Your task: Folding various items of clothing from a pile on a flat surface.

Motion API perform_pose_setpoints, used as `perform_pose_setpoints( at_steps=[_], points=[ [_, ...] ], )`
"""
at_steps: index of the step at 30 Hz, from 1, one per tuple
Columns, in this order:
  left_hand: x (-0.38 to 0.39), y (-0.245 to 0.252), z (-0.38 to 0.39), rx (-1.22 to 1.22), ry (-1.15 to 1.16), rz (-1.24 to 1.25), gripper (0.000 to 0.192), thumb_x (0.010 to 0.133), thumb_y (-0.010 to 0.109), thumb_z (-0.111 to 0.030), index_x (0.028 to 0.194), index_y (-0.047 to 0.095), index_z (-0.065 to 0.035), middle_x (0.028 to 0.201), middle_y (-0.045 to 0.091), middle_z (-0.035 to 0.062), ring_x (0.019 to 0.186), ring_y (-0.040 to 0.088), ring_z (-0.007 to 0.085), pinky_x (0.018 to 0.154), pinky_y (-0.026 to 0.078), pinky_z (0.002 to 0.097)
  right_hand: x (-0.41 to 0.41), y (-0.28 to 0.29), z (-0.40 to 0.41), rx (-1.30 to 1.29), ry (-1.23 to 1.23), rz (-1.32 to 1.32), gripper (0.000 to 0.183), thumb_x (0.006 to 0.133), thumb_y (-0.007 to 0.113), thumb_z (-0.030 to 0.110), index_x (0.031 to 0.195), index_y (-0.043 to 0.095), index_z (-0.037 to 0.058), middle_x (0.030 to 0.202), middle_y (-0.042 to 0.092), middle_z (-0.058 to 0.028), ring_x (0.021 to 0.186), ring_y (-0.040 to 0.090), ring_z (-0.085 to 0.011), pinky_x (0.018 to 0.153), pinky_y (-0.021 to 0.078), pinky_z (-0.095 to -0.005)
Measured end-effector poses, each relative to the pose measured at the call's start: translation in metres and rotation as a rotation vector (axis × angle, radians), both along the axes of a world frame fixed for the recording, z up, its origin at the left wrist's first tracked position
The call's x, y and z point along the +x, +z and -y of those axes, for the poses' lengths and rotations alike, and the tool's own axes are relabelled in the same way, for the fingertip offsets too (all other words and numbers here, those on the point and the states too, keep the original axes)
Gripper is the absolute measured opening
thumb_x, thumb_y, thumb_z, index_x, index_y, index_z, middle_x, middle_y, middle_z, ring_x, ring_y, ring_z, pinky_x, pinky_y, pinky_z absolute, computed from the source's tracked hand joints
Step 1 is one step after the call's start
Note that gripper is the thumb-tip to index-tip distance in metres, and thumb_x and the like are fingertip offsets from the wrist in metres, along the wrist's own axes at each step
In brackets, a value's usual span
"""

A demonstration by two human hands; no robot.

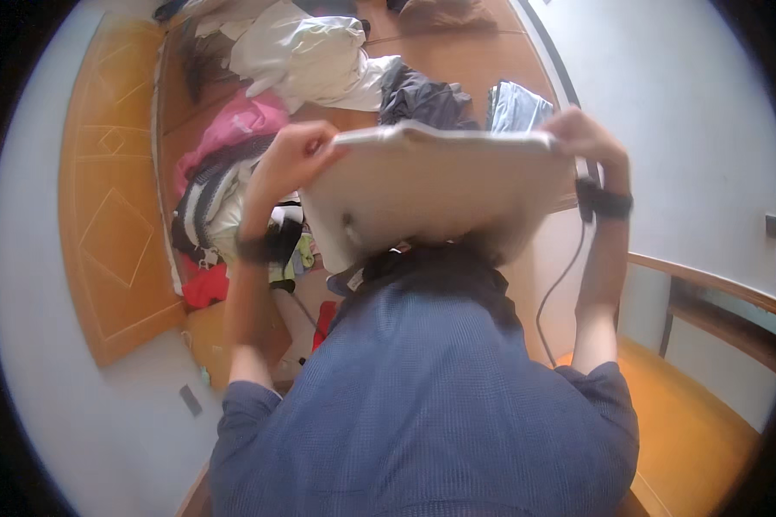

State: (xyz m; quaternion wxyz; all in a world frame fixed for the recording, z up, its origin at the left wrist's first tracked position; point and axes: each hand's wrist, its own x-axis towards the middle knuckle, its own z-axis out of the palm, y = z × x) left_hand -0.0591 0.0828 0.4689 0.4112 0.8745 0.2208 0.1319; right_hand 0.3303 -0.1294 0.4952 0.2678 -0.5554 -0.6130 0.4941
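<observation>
A light beige cloth garment [427,187], blurred by motion, hangs stretched between my two hands in front of my body. My left hand [301,155] pinches its upper left corner, and my right hand [579,139] grips the upper right corner. The top edge is pulled nearly straight, with a small rise near its middle. Dark cloth [427,265] shows below its lower edge, against my waist. Just beyond the garment lie a dark grey crumpled garment [420,97] and a folded light blue one [520,106]. Which kind of garment I hold cannot be told.
White clothes [317,61], a pink garment [246,123] and a striped garment [200,200] lie piled on the brown wooden surface [465,55]. A red cloth [205,286] is at its left edge, above a cardboard box [233,336]. A cable [546,297] hangs from my right wristband.
</observation>
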Motion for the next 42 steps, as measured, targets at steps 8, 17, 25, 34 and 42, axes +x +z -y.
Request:
perform_pose_setpoints(
  at_steps=[8, 17, 25, 34, 42],
  points=[
    [0.145, -0.193, -0.098, -0.059, 0.225, -0.086, 0.054, 0.078, 0.063, -0.034, 0.12, 0.049, -0.0034, 0.121, 0.038, 0.0252, 0.116, 0.039, 0.0377, 0.1, 0.036, 0.0402, 0.084, -0.229, -0.088, 0.117, -0.647, 0.555, 0.078, 0.07, 0.073, 0.036, 0.135, 0.036, 0.0132, 0.127, 0.043, -0.0203, 0.123, 0.037, -0.0357, 0.104, 0.0313, -0.042],
    [-0.04, -0.407, 0.002, -0.546, 0.344, -0.825, 0.034, 0.075, 0.062, -0.023, 0.099, 0.062, -0.0005, 0.092, 0.063, 0.0156, 0.079, 0.063, 0.0219, 0.073, 0.05, 0.0337, -0.051, -0.373, 0.022, -0.839, -0.437, -0.047, 0.031, 0.082, 0.058, 0.017, 0.11, 0.061, 0.0036, 0.097, 0.064, -0.0066, 0.084, 0.06, -0.0147, 0.07, 0.0487, -0.0293],
    [-0.161, -0.505, 0.074, -0.602, 0.797, -0.65, 0.079, 0.066, 0.073, -0.014, 0.13, 0.031, 0.0035, 0.12, 0.051, 0.0279, 0.11, 0.053, 0.0364, 0.095, 0.043, 0.0395, -0.107, -0.394, 0.065, -0.938, -0.57, -0.208, 0.027, 0.084, 0.051, 0.013, 0.107, 0.058, 0.0026, 0.092, 0.065, -0.0095, 0.074, 0.064, -0.0168, 0.065, 0.0506, -0.0279],
    [-0.129, -0.491, 0.082, -0.716, 0.7, -0.776, 0.054, 0.064, 0.071, -0.028, 0.11, 0.058, -0.0001, 0.108, 0.062, 0.019, 0.102, 0.058, 0.0365, 0.087, 0.046, 0.0432, -0.191, -0.391, -0.031, -0.833, -0.17, 0.042, 0.03, 0.08, 0.052, 0.015, 0.105, 0.059, -0.0005, 0.086, 0.065, -0.0098, 0.079, 0.063, -0.0186, 0.071, 0.0503, -0.0301],
    [-0.156, -0.362, -0.003, -0.87, 0.683, -0.094, 0.034, 0.072, 0.067, -0.017, 0.098, 0.06, 0.0037, 0.084, 0.065, 0.0106, 0.074, 0.059, 0.0141, 0.066, 0.049, 0.0299, -0.327, -0.36, -0.161, -0.811, -0.197, -0.426, 0.05, 0.087, 0.049, 0.029, 0.134, 0.043, 0.0107, 0.124, 0.052, -0.0083, 0.107, 0.051, -0.0231, 0.085, 0.0444, -0.0393]
  ],
)
